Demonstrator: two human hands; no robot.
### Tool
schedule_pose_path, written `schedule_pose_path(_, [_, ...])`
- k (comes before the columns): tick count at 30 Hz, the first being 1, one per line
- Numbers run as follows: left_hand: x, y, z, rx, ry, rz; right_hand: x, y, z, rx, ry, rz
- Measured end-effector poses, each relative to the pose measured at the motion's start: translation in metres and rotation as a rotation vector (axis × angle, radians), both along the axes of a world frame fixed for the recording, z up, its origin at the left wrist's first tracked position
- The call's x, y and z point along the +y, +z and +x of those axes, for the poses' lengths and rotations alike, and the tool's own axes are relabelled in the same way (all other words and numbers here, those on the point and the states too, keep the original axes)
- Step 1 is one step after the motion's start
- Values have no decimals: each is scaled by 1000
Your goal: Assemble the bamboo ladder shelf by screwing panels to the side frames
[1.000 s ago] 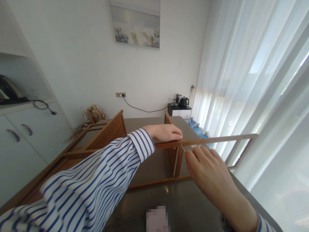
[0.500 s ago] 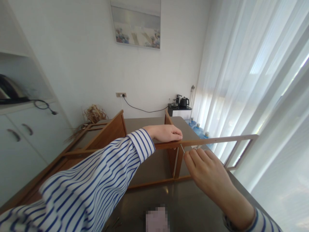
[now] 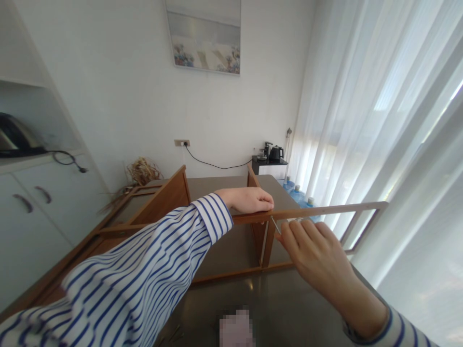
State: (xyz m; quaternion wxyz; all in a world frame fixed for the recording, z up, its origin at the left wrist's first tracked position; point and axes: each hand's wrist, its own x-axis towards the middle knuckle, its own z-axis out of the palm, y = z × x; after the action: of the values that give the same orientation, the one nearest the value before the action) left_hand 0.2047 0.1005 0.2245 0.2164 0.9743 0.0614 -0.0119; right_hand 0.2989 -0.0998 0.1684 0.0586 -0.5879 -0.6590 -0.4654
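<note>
A brown wooden furniture frame [image 3: 325, 210] lies across the table, with slatted sides and two upright panels. My left hand [image 3: 249, 199] rests closed over its top rail, fingers curled around the wood near a joint. Just right of it, my right hand [image 3: 313, 248] is closed in a fist around a thin metal hex key [image 3: 276, 225]. The key's tip meets the rail's near side, at the top of a short crosspiece [image 3: 267, 243]. The grip end of the key is hidden inside my right fingers.
Several small thin pieces [image 3: 175, 333] lie on the dark table [image 3: 289, 303] at the near edge. Blue water bottles [image 3: 298, 193] stand by the curtain. A kettle [image 3: 276, 152] sits on a small cabinet beyond. Dried stalks [image 3: 142, 169] are at the far left.
My right hand has shifted slightly to the right and turned a little, with the outer end of the hex key swinging the same way. My left hand stays put on the rail.
</note>
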Motion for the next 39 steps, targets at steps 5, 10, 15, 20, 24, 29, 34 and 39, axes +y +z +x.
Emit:
schedule_pose_path(5, [-2, 2, -1, 2, -3, 6, -1, 5, 9, -91, 32, -7])
schedule_pose_path(10, [-2, 2, -2, -3, -5, 16, 3, 4, 12, -147, 96, -12])
schedule_pose_path(15, [-3, 3, -1, 7, 7, 26, 4, 4, 18, -159, 136, 1])
schedule_pose_path(20, [-4, 3, -2, 7, 0, 32, 7, -3, 20, -129, 153, 39])
schedule_pose_path(24, [-3, 2, -2, 5, 14, 28, 9, -7, 20, -76, 155, 71])
schedule_pose_path(29, [-4, 2, -2, -1, 14, 22, 8, -5, 19, -53, 154, 55])
schedule_pose_path(34, [-4, 3, -2, -4, 8, 20, 8, -6, 18, -48, 146, 79])
schedule_pose_path(39, [-4, 2, -2, -9, 11, 19, 7, -6, 14, -2, 136, 60])
